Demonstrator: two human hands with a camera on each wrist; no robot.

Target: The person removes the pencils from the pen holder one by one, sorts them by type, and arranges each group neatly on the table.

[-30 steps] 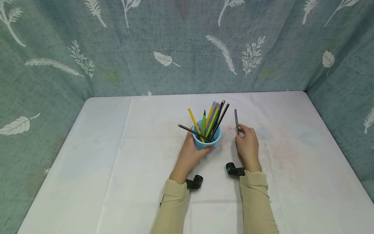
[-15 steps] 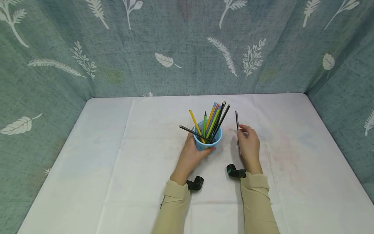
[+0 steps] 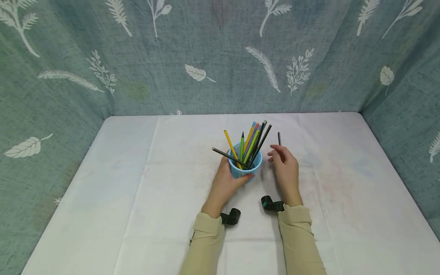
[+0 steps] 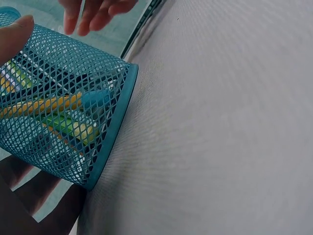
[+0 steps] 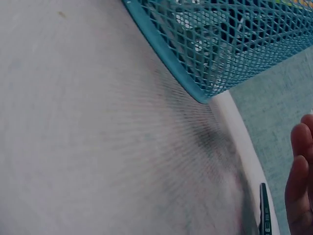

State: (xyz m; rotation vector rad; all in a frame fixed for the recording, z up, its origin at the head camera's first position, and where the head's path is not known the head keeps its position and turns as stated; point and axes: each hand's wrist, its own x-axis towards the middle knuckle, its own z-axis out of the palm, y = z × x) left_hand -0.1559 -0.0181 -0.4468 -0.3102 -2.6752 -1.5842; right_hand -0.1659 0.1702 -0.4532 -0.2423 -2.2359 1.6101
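A light-blue mesh pen cup (image 3: 240,172) stands on the table, holding several pencils (image 3: 248,147) in yellow, green, black and purple. My left hand (image 3: 223,187) grips the cup, thumb along its near side and fingers around the left. In the left wrist view the mesh wall (image 4: 73,107) shows pencil ends inside. Right of the cup, my right hand (image 3: 286,164) hovers with loosely bent fingers and nothing held. Beyond that hand lies a dark pencil (image 3: 279,138), its near part hidden; the right wrist view shows this pencil (image 5: 264,213) apart from the fingers (image 5: 296,188).
A white cloth covers the table (image 3: 165,198). A green-grey curtain (image 3: 233,88) with white leaf prints hangs behind the table and along both sides. One black pencil (image 3: 223,153) sticks out past the cup's left rim. Each wrist wears a black camera (image 3: 231,216).
My right hand has let go of the dark pencil and moved slightly left toward the cup. The pencil stays on the table. My left hand keeps its grip on the cup.
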